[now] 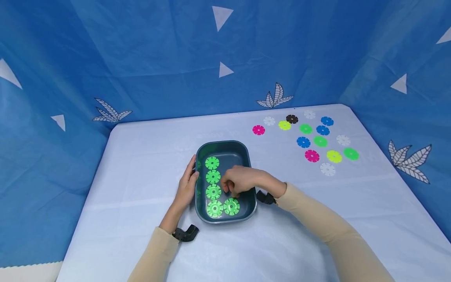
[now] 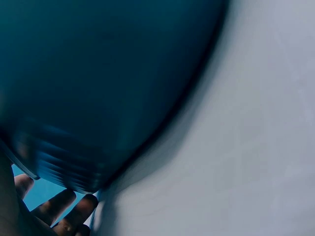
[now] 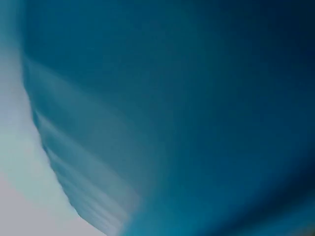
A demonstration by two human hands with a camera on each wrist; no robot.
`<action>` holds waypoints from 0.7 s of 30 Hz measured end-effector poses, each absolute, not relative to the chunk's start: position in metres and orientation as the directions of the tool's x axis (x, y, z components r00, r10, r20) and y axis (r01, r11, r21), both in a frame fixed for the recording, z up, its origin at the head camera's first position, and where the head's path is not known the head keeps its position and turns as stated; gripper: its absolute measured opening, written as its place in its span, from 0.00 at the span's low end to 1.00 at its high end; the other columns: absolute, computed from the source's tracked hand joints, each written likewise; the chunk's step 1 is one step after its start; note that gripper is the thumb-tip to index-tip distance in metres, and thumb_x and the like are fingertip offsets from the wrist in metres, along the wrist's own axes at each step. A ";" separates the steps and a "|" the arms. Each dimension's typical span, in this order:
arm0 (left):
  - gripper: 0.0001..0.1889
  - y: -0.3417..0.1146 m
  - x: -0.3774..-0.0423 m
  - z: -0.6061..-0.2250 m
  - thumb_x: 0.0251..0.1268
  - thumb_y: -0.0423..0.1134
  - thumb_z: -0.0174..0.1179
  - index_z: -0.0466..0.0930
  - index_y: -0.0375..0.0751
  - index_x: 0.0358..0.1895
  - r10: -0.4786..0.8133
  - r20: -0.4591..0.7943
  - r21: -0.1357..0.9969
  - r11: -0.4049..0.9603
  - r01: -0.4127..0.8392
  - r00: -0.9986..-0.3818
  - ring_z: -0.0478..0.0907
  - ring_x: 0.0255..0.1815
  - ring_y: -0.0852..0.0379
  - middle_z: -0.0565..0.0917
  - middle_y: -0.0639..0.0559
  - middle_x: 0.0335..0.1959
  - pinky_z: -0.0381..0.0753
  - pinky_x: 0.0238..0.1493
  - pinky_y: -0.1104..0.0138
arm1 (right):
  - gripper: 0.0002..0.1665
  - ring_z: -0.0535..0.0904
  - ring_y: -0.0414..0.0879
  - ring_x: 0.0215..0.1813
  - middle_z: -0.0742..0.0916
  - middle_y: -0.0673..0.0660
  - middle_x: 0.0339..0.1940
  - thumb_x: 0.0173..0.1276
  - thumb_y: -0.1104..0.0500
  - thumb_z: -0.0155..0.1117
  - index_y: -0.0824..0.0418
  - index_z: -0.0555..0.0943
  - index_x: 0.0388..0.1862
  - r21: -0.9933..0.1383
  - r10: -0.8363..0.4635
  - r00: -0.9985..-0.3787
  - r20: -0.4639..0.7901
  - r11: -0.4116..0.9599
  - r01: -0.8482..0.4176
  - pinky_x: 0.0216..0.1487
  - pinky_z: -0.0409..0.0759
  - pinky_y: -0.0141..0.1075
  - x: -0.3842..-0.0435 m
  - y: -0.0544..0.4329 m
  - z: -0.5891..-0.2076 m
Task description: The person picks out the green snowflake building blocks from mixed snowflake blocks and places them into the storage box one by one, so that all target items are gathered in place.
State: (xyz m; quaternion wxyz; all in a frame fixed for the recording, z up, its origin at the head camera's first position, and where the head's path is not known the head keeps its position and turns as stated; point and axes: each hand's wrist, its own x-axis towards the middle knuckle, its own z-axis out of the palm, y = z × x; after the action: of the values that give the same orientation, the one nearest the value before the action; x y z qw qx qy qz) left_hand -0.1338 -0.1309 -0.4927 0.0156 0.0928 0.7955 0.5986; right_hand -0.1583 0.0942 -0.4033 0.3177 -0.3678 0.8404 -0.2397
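A dark teal rectangular tub stands on the white-covered table in the head view. Inside it, several green notched plastic discs form a column along the left side, and another green disc lies to the right of the lowest one. My left hand rests against the tub's left outer wall, fingers fairly straight; some of its fingertips show beyond the tub in the left wrist view. My right hand reaches over the right rim into the tub, fingers bent downward. Whatever lies under its fingertips is hidden.
Loose notched discs in several colours lie at the back right, including a pink disc, a black disc and a blue disc. A blue cloth hangs behind the table. The tub's outer wall fills most of the right wrist view.
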 end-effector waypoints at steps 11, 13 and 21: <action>0.29 -0.129 -0.131 -0.485 0.80 0.34 0.38 0.46 0.47 0.80 0.171 0.071 0.953 0.280 0.117 -0.983 0.52 0.78 0.39 0.52 0.42 0.79 0.53 0.75 0.43 | 0.09 0.83 0.49 0.30 0.83 0.55 0.30 0.64 0.65 0.66 0.65 0.80 0.43 -0.877 -0.722 -0.661 -0.202 0.434 -0.206 0.31 0.81 0.41 -0.162 0.160 -0.383; 0.29 -0.130 -0.133 -0.491 0.80 0.36 0.38 0.46 0.50 0.80 0.170 0.081 0.953 0.277 0.126 -0.982 0.52 0.78 0.41 0.52 0.44 0.80 0.53 0.75 0.43 | 0.13 0.84 0.50 0.31 0.83 0.56 0.31 0.66 0.63 0.65 0.68 0.79 0.47 -0.902 -0.674 -0.712 -0.196 0.408 -0.138 0.28 0.79 0.39 -0.160 0.177 -0.386; 0.29 -0.130 -0.132 -0.491 0.80 0.38 0.39 0.46 0.54 0.80 0.160 0.072 0.952 0.283 0.116 -0.984 0.53 0.78 0.42 0.53 0.47 0.80 0.53 0.75 0.44 | 0.23 0.85 0.51 0.37 0.82 0.60 0.39 0.68 0.57 0.63 0.72 0.74 0.56 -0.915 -0.378 -0.888 -0.263 0.391 0.105 0.34 0.81 0.41 -0.157 0.256 -0.408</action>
State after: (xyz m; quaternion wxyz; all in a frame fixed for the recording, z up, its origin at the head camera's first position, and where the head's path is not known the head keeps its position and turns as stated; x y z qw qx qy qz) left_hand -0.1318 -0.1302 -0.4912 0.0187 0.0861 0.8006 0.5927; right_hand -0.1573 0.2559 -0.4079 0.2212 -0.0850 0.8040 -0.5454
